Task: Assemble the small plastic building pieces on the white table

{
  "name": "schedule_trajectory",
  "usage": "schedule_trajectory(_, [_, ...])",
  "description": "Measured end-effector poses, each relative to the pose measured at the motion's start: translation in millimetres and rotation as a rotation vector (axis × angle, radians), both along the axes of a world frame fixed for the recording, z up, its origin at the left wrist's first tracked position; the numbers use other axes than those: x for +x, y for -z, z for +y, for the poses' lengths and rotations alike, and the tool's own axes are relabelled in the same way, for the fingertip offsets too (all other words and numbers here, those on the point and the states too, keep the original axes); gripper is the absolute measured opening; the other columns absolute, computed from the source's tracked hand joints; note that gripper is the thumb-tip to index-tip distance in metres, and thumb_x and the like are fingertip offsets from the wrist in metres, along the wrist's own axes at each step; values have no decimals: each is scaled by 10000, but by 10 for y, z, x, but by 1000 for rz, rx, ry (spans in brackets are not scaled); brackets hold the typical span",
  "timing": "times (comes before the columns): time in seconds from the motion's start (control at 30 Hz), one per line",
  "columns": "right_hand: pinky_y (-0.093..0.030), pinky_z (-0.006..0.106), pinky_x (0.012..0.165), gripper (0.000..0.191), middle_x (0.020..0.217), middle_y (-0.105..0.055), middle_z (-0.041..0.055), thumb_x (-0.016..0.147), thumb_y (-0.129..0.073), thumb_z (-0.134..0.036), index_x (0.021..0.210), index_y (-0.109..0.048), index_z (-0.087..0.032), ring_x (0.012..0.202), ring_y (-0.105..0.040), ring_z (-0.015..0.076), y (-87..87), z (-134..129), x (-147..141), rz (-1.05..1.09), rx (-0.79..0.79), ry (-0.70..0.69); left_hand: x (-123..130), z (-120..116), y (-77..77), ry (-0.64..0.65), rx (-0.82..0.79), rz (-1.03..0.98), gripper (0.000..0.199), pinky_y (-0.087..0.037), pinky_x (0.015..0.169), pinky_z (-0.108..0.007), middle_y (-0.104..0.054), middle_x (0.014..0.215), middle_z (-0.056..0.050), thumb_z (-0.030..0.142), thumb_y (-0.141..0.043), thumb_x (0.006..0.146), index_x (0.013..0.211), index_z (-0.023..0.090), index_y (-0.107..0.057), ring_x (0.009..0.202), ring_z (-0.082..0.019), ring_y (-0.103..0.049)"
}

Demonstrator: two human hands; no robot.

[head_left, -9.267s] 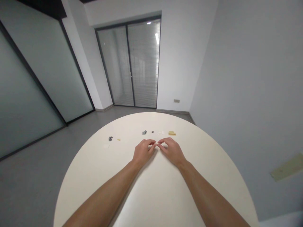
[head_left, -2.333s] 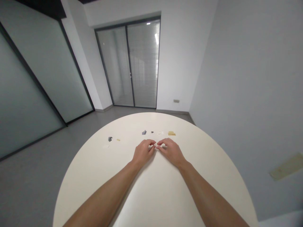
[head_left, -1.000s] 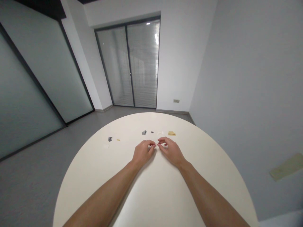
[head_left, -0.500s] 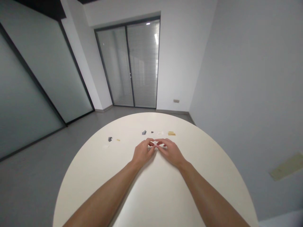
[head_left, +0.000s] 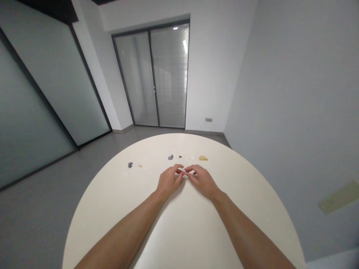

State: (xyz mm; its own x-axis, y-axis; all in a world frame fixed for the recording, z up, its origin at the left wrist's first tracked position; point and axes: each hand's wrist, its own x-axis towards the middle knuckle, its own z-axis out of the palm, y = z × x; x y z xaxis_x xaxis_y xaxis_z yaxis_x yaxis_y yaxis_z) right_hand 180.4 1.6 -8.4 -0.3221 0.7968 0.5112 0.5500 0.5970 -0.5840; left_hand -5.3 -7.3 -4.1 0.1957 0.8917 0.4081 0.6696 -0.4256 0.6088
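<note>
Over the middle of the round white table [head_left: 187, 224], my left hand [head_left: 170, 178] and my right hand [head_left: 202, 180] meet at the fingertips. Between them they pinch a small white piece [head_left: 184, 170], mostly covered by the fingers; its kind is too small to make out. Just beyond the hands lie a grey piece [head_left: 171, 157], a tiny dark piece [head_left: 180, 156], some whitish, partly see-through pieces [head_left: 190, 157] and a yellow piece [head_left: 203, 158].
Farther left on the table are a dark grey piece [head_left: 130, 164], a small yellow strip [head_left: 140, 166] and a faint white scrap [head_left: 128, 173]. Beyond the table stand a glass door with blinds [head_left: 168, 82] and frosted panels [head_left: 56, 71]. A grey-white wall [head_left: 297, 93] is at right.
The fingertips of my two hands have drawn slightly apart at the top, around the small white piece. The pieces on the table stay where they were.
</note>
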Motion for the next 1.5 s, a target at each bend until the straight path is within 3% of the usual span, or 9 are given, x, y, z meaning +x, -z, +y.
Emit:
schedule_trajectory(0.53, [-520, 324, 843, 170, 1009, -695, 35, 964, -523, -290, 1045, -667, -249, 959, -630, 179, -19, -15, -3, 20, 4, 17, -14, 35, 43, -26, 35, 16, 156, -483, 845, -303, -719, 962, -10, 321, -542, 927, 999, 244, -658, 925, -170, -644])
schedule_trajectory(0.8, [-524, 323, 826, 183, 1010, -689, 38, 893, -631, -295, 1067, -651, -243, 945, -629, 182, 0, 11, 9, 6, -5, 28, -9, 24, 31, -30, 16, 16, 160, -476, 838, -304, -726, 990, 6, 342, -543, 933, 985, 261, -671, 936, -169, -646])
schedule_trajectory(1.5, [-495, 366, 895, 189, 1031, -718, 44, 924, -611, -319, 1081, -693, -253, 995, -639, 201, 30, 34, 28, -47, 26, 93, -23, 43, 49, -8, 78, 4, 174, -503, 860, -303, -721, 1007, -14, 304, -547, 931, 1019, 247, -686, 928, -164, -650])
